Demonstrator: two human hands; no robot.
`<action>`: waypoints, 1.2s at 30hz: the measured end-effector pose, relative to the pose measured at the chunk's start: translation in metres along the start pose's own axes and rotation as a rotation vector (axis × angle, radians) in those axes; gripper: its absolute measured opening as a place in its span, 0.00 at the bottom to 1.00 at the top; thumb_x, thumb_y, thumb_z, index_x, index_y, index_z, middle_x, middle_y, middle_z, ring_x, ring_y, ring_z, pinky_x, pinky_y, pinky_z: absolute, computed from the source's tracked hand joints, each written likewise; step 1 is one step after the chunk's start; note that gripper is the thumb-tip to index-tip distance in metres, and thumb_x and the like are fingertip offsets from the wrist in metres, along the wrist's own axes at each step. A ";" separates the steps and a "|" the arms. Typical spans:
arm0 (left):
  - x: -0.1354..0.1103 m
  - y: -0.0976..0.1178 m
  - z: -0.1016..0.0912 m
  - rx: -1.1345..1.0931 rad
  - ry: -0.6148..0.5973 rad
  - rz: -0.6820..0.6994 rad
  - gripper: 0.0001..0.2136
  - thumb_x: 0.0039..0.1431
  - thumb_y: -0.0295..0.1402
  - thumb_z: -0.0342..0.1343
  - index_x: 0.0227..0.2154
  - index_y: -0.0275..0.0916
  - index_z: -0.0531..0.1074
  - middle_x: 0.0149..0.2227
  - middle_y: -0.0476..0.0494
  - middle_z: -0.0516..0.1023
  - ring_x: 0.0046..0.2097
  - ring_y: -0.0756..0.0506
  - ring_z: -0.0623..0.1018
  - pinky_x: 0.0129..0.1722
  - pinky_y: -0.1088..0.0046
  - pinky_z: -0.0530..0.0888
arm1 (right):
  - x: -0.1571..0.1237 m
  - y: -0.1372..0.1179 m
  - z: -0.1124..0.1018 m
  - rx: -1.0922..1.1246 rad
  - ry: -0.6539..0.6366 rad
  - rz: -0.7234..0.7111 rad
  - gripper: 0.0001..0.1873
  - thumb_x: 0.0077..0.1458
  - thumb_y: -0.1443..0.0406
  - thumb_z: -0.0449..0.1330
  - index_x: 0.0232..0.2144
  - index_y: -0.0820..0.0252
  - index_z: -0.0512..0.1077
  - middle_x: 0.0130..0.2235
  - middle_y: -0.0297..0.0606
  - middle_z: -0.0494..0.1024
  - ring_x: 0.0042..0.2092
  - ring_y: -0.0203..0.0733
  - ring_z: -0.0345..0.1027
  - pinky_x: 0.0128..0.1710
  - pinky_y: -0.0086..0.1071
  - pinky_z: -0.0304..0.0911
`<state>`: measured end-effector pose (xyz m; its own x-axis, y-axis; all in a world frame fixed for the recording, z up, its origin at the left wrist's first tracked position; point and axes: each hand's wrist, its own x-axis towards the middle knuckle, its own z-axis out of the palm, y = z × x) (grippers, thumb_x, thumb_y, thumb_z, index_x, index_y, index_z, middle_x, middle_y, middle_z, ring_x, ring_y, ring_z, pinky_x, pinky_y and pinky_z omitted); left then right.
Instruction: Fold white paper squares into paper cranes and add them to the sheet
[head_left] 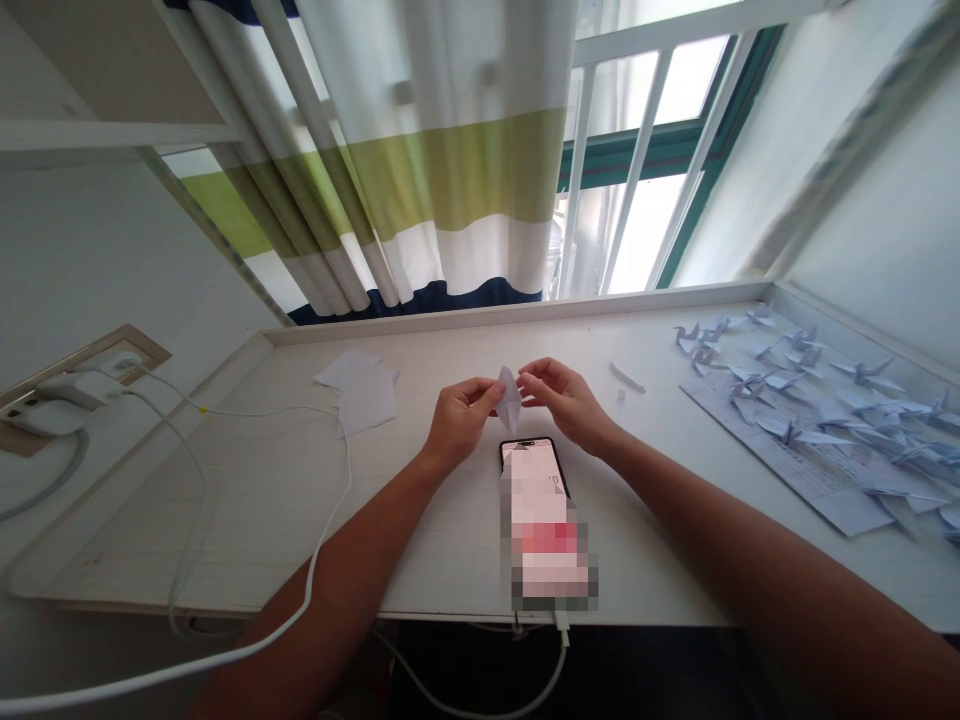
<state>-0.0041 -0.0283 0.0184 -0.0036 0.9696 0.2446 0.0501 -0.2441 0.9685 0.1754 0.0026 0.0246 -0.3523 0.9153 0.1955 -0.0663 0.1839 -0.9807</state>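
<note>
A small folded piece of white paper [509,400], pointed at top and bottom like a narrow diamond, stands between my two hands just above the desk. My left hand [463,412] pinches its left side between thumb and fingers. On the other side, my right hand [559,395] has its fingers curved and apart, close to the paper's right edge; whether a fingertip touches it I cannot tell. Below the paper lies a phone [534,460], its screen lit and partly blurred out.
Loose paper squares [366,398] lie at the left. Many folded paper cranes [795,385] cover the right side, some on a printed sheet [795,480]. Paper scraps [627,377] sit right of my hands. A white charging cable [349,440] crosses my left forearm. Curtains [457,160] hang behind.
</note>
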 end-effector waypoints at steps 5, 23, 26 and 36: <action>0.003 0.001 -0.003 0.066 0.100 0.027 0.14 0.56 0.44 0.64 0.31 0.37 0.81 0.27 0.47 0.79 0.27 0.51 0.71 0.27 0.74 0.69 | -0.004 0.003 0.007 -0.154 -0.090 0.017 0.21 0.53 0.53 0.68 0.42 0.59 0.70 0.34 0.38 0.80 0.35 0.43 0.75 0.37 0.38 0.70; 0.003 -0.001 -0.008 0.056 0.009 0.035 0.10 0.56 0.37 0.63 0.37 0.37 0.79 0.26 0.47 0.80 0.28 0.48 0.80 0.27 0.74 0.75 | -0.005 0.006 0.008 -0.095 -0.110 -0.064 0.24 0.54 0.53 0.68 0.49 0.58 0.74 0.35 0.39 0.83 0.37 0.44 0.78 0.42 0.43 0.75; 0.002 0.002 -0.007 0.016 -0.001 0.056 0.10 0.57 0.37 0.63 0.37 0.37 0.80 0.29 0.45 0.82 0.29 0.46 0.82 0.27 0.73 0.76 | -0.005 0.002 0.006 0.060 -0.124 -0.022 0.23 0.54 0.52 0.68 0.47 0.60 0.74 0.36 0.40 0.83 0.38 0.45 0.79 0.43 0.45 0.76; -0.001 0.006 -0.007 -0.022 -0.044 0.054 0.14 0.59 0.38 0.59 0.44 0.36 0.81 0.42 0.39 0.84 0.38 0.41 0.85 0.34 0.66 0.81 | -0.003 -0.003 0.003 0.143 -0.025 0.020 0.20 0.52 0.52 0.70 0.42 0.58 0.78 0.42 0.40 0.82 0.36 0.43 0.79 0.45 0.46 0.77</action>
<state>-0.0108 -0.0312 0.0241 0.0424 0.9548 0.2942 0.0267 -0.2954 0.9550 0.1738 -0.0019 0.0266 -0.3775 0.9089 0.1771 -0.1907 0.1109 -0.9754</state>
